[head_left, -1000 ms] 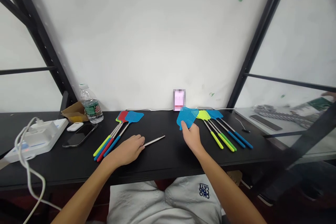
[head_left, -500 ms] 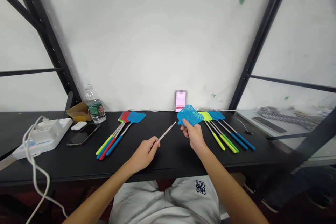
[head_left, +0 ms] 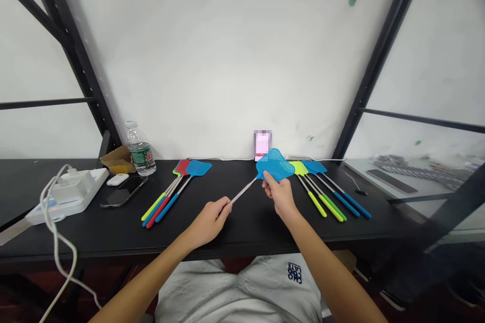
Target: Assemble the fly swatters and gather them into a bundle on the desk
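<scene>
My left hand [head_left: 211, 219] is closed round the near end of a thin metal rod [head_left: 243, 191]; the grip inside the fist is hidden. The rod slants up to the right, and its far tip meets the neck of a blue perforated fly swatter head [head_left: 276, 164]. That head is pinched near its lower edge by my right hand [head_left: 279, 193], thumb on top. To the left lies a fan of fly swatters [head_left: 162, 206] with yellow, blue and red handles. On the right are more fly swatters [head_left: 333, 204] with yellow, green and blue handles.
A lit phone [head_left: 262, 145] leans on the wall. At left stand a water bottle [head_left: 141, 154], a cardboard box [head_left: 118, 160], a white earphone case [head_left: 117, 179], a dark phone [head_left: 124, 192] and a power strip [head_left: 70, 197] with white cables. Black frame posts [head_left: 373, 60] flank the table.
The metal rod's tip and the blue swatter head, apart before, now meet at the neck. Both hands keep their grips. The whole view has shifted slightly.
</scene>
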`<state>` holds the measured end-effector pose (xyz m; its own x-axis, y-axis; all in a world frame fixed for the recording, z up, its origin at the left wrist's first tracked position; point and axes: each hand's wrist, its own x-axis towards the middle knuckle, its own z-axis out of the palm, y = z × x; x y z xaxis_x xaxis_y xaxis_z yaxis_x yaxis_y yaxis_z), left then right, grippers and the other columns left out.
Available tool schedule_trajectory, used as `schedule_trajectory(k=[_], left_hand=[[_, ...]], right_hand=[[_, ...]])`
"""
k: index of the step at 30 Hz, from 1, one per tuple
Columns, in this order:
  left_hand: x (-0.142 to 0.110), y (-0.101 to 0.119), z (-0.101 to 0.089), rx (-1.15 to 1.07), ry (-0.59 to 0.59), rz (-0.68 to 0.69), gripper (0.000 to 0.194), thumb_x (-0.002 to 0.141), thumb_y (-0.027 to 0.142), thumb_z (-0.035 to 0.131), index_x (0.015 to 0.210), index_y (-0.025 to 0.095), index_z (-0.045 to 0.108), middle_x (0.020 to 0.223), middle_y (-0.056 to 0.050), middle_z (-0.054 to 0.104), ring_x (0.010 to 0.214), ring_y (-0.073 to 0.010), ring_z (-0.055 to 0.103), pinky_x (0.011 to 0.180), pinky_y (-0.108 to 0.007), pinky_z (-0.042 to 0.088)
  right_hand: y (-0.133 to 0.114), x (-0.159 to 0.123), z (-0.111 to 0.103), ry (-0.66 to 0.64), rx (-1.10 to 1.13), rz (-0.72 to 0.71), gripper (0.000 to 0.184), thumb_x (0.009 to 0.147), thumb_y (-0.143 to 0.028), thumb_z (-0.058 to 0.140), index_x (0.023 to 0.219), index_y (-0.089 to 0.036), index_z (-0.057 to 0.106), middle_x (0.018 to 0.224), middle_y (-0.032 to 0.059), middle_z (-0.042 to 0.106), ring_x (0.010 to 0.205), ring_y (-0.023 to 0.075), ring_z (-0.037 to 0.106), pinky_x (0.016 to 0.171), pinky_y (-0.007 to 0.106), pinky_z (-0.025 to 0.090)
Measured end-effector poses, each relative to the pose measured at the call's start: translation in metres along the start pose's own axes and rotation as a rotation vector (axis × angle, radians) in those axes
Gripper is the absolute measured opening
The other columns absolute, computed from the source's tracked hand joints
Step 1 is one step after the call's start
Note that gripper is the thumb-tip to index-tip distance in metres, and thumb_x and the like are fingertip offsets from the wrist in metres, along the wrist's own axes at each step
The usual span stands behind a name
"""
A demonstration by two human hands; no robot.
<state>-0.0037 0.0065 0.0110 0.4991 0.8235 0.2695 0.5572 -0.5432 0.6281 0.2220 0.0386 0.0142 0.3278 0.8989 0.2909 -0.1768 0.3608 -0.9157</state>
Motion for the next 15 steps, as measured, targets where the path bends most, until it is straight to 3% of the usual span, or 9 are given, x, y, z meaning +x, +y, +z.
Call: schedule_trajectory(k=[15], left_hand=[[-0.0022, 0.0016, 0.0007, 0.058, 0.018, 0.044, 0.034, 0.099, 0.043, 0.032, 0.078, 0.021, 0.048, 0.062, 0.004, 0.046, 0.058, -0.0127, 0.046, 0.061, -0.027, 0.030]], right_hand=[[-0.0025, -0.0010, 0.0007, -0.026, 0.015, 0.076, 0.037, 0.072, -0.048, 0.072, 0.063, -0.015, 0.059, 0.050, -0.0038, 0.046, 0.041, 0.0058, 0.036, 0.038, 0.021, 0.024]])
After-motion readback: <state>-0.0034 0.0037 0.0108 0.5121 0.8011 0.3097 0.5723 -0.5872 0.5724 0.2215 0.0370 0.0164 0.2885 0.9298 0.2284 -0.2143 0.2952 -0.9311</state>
